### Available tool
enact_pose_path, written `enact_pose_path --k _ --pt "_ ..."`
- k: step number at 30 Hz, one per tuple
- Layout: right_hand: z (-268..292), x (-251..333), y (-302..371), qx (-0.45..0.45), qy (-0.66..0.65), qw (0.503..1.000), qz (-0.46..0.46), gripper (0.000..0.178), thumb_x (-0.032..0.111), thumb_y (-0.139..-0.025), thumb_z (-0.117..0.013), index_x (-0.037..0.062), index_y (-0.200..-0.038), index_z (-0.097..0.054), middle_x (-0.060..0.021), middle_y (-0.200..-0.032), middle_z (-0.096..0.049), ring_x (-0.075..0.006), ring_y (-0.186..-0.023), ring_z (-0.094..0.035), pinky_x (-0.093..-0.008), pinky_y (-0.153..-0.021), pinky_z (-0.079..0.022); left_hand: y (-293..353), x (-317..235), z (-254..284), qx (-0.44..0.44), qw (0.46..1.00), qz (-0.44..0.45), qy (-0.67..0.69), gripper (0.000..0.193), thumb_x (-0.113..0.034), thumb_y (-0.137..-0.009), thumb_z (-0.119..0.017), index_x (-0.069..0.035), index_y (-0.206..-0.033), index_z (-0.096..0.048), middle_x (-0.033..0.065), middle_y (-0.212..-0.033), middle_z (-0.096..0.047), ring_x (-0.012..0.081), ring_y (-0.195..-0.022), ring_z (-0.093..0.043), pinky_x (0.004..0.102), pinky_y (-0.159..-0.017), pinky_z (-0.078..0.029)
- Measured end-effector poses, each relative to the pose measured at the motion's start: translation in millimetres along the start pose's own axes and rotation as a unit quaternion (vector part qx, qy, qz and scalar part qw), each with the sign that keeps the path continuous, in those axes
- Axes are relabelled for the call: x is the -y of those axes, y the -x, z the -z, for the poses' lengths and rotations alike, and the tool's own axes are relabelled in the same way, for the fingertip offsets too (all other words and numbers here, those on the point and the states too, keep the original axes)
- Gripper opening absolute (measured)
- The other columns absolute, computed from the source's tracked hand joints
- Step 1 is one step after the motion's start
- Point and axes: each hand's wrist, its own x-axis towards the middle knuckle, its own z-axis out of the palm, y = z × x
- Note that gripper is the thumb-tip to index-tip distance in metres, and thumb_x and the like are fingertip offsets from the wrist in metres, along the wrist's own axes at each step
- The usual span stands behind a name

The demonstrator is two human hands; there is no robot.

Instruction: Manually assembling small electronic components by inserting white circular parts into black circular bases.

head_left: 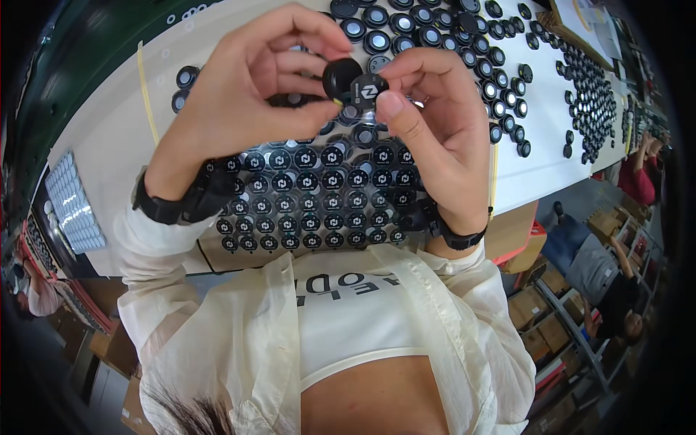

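Between the thumb and fingers of my left hand (250, 90) is a black round disc (341, 78), tilted so its edge shows. My right hand (446, 116) pinches a small black round label (368, 90) with a white mark. The label overlaps the disc's right side; whether they touch I cannot tell. Clear film shows just under the label. Below both hands lie rows of black round pieces (333, 180) with white marks, under or in something clear and shiny. My hands partly cover the upper rows. Each wrist wears a black band.
Many loose black discs (429, 36) with silvery centres spread over the white table (533, 170) at the far side and right. Two more discs (187, 77) lie left. A pale gridded sheet (74, 203) is at the left edge. Cartons (511, 228) and other people (598, 272) are at right.
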Motion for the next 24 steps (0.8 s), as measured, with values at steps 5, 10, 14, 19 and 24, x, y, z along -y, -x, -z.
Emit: enact_pose_path --k 5,10,14,19,24 --pt "-7 2 1 -0.022 -0.046 0.998 -0.036 0.023 0.003 -0.091 -0.066 -0.0002 -0.113 -0.059 -0.0037 -0.095 -0.062 -0.0070 -0.086 -0.059 -0.0190 -0.072 -0.047 10 5 -11 -0.030 0.999 -0.036 -0.009 0.048 0.013 -0.074 -0.072 0.003 -0.119 -0.057 0.0134 -0.117 -0.062 0.0197 -0.107 -0.067 0.0296 -0.089 -0.056" --pt "-9 1 1 -0.054 -0.008 0.998 0.005 0.022 0.000 -0.090 -0.068 -0.0038 -0.110 -0.061 -0.0073 -0.098 -0.066 -0.0098 -0.088 -0.062 -0.0231 -0.079 -0.053 13 -2 -20 -0.071 0.997 0.016 -0.020 0.046 0.012 -0.075 -0.074 0.003 -0.118 -0.059 0.0140 -0.106 -0.070 0.0186 -0.097 -0.070 0.0282 -0.084 -0.058" --pt "-11 -2 0 -0.071 -0.005 0.997 0.009 0.018 0.001 -0.089 -0.069 -0.0038 -0.105 -0.064 -0.0067 -0.095 -0.067 -0.0089 -0.084 -0.063 -0.0216 -0.074 -0.052 12 -3 -28 -0.118 0.993 0.008 -0.019 0.043 0.011 -0.075 -0.075 0.002 -0.115 -0.061 0.0138 -0.099 -0.073 0.0177 -0.090 -0.072 0.0261 -0.080 -0.059" --pt "-8 -5 -1 -0.087 0.025 0.996 0.010 0.013 0.003 -0.087 -0.072 -0.0007 -0.099 -0.069 0.0005 -0.081 -0.065 -0.0002 -0.067 -0.054 -0.0155 -0.058 -0.038 10 -2 -31 -0.127 0.991 -0.007 -0.040 0.042 0.011 -0.076 -0.074 0.002 -0.116 -0.062 0.0140 -0.099 -0.073 0.0175 -0.090 -0.072 0.0259 -0.081 -0.059" --pt "-7 -8 -1 -0.087 0.049 0.995 0.015 0.012 0.004 -0.086 -0.074 0.0012 -0.098 -0.071 0.0043 -0.075 -0.061 0.0016 -0.060 -0.043 -0.0159 -0.054 -0.031 11 -4 -32 -0.125 0.990 0.004 -0.058 0.040 0.010 -0.078 -0.074 0.002 -0.116 -0.063 0.0128 -0.100 -0.073 0.0165 -0.091 -0.072 0.0260 -0.083 -0.058"
